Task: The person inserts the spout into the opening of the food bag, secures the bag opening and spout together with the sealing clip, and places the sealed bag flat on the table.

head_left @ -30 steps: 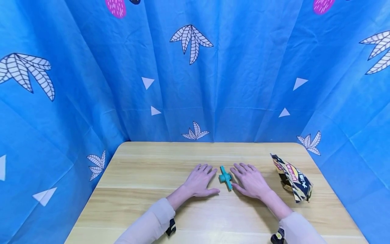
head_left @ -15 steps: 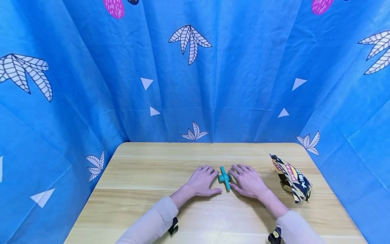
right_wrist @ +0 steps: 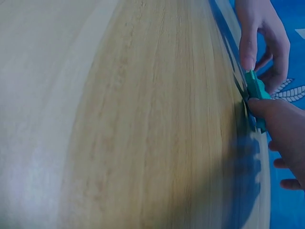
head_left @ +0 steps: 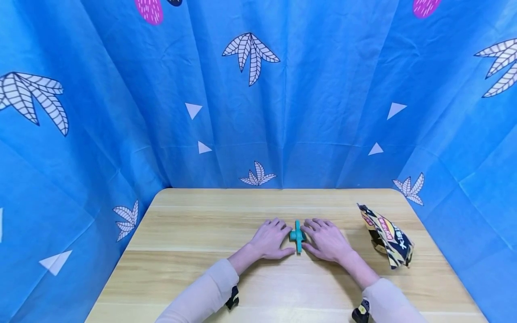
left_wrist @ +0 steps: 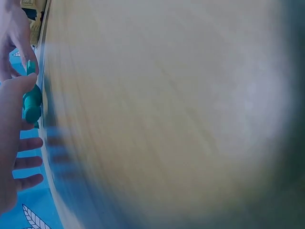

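Observation:
A small green cross-shaped piece [head_left: 298, 236] with a round knob on one side lies on the wooden table between my two hands. My left hand [head_left: 268, 241] is close on its left, palm down, index fingertip and thumb beside it. On the other side my right hand [head_left: 328, 242] lies likewise, with its index fingertip and thumb at the piece. In the left wrist view the left thumb overlaps the green piece [left_wrist: 32, 102], and the other fingers stretch out. In the right wrist view the right thumb covers part of the green piece [right_wrist: 255, 86]. Whether each fingertip touches it is hard to tell.
A black and yellow chip bag [head_left: 389, 235] stands on the right part of the wooden table [head_left: 161, 269], beyond my right hand. Blue patterned curtains [head_left: 315, 112] hang behind the table and along both sides. Each wrist carries a dark camera.
Both hands have drawn in closer to the green piece from either side. Its long bar has turned slightly and now points straight away from me. The chip bag stays put.

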Available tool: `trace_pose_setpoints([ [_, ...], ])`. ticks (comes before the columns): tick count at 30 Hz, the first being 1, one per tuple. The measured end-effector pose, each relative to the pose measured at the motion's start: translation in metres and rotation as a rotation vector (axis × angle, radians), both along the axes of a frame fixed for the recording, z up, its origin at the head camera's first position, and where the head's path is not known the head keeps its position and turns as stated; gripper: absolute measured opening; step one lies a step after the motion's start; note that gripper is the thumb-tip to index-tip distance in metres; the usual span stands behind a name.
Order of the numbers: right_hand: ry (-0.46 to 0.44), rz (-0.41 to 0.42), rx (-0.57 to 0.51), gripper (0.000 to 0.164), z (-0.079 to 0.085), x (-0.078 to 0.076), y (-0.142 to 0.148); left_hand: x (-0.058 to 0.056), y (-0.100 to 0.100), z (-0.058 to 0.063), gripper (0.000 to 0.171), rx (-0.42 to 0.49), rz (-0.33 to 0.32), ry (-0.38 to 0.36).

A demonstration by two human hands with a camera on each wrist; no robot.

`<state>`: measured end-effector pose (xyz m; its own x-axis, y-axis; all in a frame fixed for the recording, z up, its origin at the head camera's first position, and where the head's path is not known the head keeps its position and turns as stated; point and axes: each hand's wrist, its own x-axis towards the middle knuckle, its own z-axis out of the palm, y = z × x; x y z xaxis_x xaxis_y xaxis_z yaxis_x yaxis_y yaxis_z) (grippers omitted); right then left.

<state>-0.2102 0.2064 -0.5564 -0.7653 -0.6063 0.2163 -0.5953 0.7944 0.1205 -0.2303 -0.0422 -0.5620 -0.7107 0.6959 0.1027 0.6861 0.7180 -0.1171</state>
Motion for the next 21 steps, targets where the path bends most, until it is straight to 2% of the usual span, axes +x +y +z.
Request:
trace_pose_setpoints([
  [5, 0.0, 0.003, -0.004, 0.057, 0.0004, -0.0005, -0.0022, -0.0026, -0.0004, -0.0015, 0.071, -0.003, -0.006, 0.021],
  [14, -0.015, 0.005, -0.011, 0.054, 0.0017, -0.0005, -0.0057, -0.0064, -0.0028, -0.0027, 0.066, -0.02, 0.007, -0.004],
  [21, -0.008, 0.015, -0.016, 0.05, 0.0012, -0.0017, -0.0083, -0.0081, -0.002, -0.0032, 0.055, -0.02, 0.0, 0.011],
])
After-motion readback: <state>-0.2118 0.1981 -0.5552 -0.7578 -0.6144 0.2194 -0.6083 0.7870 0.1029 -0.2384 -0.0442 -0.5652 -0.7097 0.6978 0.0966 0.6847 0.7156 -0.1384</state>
